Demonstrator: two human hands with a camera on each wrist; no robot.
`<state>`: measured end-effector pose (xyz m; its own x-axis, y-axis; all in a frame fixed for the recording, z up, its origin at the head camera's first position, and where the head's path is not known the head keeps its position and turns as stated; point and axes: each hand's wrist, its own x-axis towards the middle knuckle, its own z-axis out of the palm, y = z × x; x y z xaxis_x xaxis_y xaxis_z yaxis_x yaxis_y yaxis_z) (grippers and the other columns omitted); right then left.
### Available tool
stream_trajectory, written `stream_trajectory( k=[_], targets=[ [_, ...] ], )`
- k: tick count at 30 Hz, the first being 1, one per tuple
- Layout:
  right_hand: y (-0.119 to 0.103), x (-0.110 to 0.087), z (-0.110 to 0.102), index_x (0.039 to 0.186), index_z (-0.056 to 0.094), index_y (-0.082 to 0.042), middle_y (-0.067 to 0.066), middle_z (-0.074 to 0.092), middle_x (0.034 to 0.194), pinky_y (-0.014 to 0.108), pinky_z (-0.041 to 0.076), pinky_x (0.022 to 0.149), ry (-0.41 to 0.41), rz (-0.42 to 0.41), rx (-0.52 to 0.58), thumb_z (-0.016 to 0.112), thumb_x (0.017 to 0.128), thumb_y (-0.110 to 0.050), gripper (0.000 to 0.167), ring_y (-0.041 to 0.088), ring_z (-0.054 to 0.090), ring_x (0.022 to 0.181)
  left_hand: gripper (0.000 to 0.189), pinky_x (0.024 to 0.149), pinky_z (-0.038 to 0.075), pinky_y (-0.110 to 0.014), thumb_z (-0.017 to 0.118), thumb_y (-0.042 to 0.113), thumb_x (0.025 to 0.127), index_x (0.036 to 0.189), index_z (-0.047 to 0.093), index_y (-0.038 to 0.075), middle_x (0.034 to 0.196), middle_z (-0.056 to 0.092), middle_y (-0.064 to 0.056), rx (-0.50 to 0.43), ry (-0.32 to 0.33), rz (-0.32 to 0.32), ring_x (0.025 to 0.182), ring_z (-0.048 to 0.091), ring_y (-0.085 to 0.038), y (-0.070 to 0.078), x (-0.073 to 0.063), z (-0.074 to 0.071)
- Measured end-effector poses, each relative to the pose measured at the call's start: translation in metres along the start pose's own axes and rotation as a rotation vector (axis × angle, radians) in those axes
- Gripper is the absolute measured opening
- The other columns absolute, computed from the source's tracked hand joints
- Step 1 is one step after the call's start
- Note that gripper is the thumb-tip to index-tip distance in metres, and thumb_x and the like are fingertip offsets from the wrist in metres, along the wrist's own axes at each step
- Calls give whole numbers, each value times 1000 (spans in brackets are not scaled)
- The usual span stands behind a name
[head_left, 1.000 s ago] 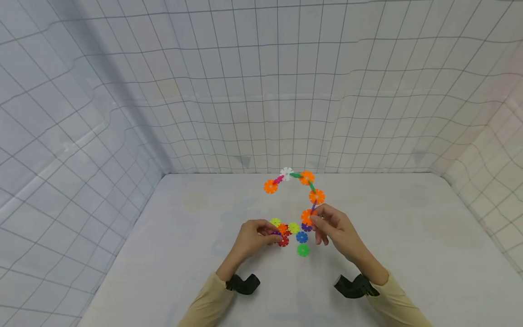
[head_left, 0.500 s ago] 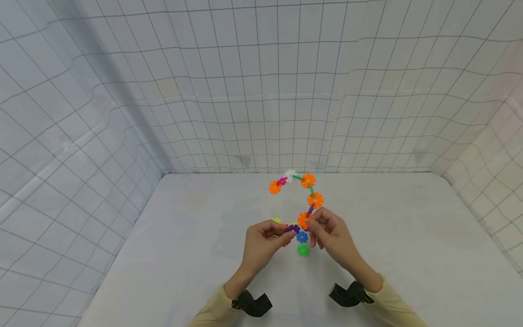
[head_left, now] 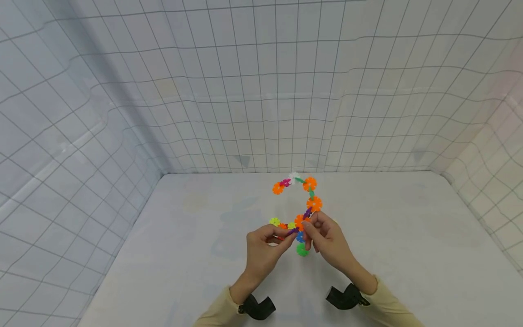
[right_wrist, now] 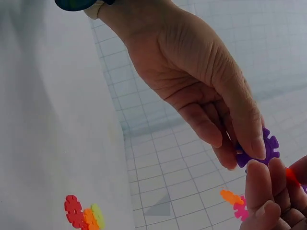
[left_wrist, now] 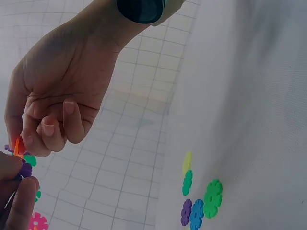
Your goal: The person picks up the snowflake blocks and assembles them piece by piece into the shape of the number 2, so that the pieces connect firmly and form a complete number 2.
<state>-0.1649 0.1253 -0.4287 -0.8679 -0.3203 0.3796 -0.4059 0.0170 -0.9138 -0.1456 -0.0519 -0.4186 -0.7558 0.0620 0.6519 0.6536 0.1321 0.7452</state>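
White gridded sheeting [head_left: 81, 136] rises on our left, beside the pale table [head_left: 175, 254]. Our left hand [head_left: 263, 254] pinches a purple disc [head_left: 293, 231] and partly blocks a red disc [right_wrist: 74, 211]; a yellow disc [head_left: 275, 221] lies beyond. Near the middle sit a blue disc [head_left: 300, 236] and a green disc [head_left: 302, 250]. Our right hand [head_left: 328, 238] pinches the nearest orange disc [head_left: 300, 222] of a raised, curved chain [head_left: 314, 204], right by the purple one.

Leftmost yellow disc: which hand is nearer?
Left: in the head view, the left hand appears just below the yellow disc; the right hand is farther off, rightward.
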Motion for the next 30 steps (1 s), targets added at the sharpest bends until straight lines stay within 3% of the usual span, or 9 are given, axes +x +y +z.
stream_trajectory(
  k=[4,9,13,16,22,26,30],
  targets=[
    [-3,-1,2,83,50,-5,4,53,60,27,37,36,-19,12,-91,48,99,-4,16,14,47,45,18,54,54,-25,77,-18,66,76,68,-5,73,67,-14,14,32,128,60,65,-17,-1,-1,2],
    [-20,0,5,78,50,-4,5,48,55,28,38,38,-55,-66,-124,46,97,5,22,17,46,43,21,55,53,-22,77,-19,64,78,69,-6,70,67,-13,30,58,229,58,64,-16,-2,-2,4],
    [-38,1,7,76,49,-1,8,46,54,31,39,39,-72,-85,-121,46,95,10,22,19,47,43,23,58,54,-23,78,-16,65,83,71,-4,73,68,-12,33,61,247,62,66,-16,-17,-9,6],
    [-39,2,6,76,49,-1,9,47,55,30,38,38,-81,-76,-118,46,95,9,22,19,48,43,26,58,54,-23,79,-15,64,86,72,-3,76,68,-11,23,62,255,63,66,-15,-30,-14,8],
    [-39,3,5,78,49,-1,9,49,56,26,35,36,-69,-74,-124,44,96,9,21,11,44,43,26,57,53,-22,78,-17,63,84,70,-7,75,67,-13,10,53,255,60,62,-16,-16,-7,8],
    [-25,3,2,80,49,-1,11,50,58,29,36,35,-45,-90,-124,41,97,10,21,12,45,43,29,58,53,-23,79,-18,60,86,70,-7,76,66,-14,10,21,256,62,61,-17,-4,-4,6],
    [-8,2,-4,84,50,-2,9,53,64,33,38,35,-46,-81,-109,39,99,7,20,13,48,44,30,59,53,-23,79,-17,61,87,69,-5,80,68,-13,-21,-37,275,67,64,-17,-15,-3,5]
  ],
)
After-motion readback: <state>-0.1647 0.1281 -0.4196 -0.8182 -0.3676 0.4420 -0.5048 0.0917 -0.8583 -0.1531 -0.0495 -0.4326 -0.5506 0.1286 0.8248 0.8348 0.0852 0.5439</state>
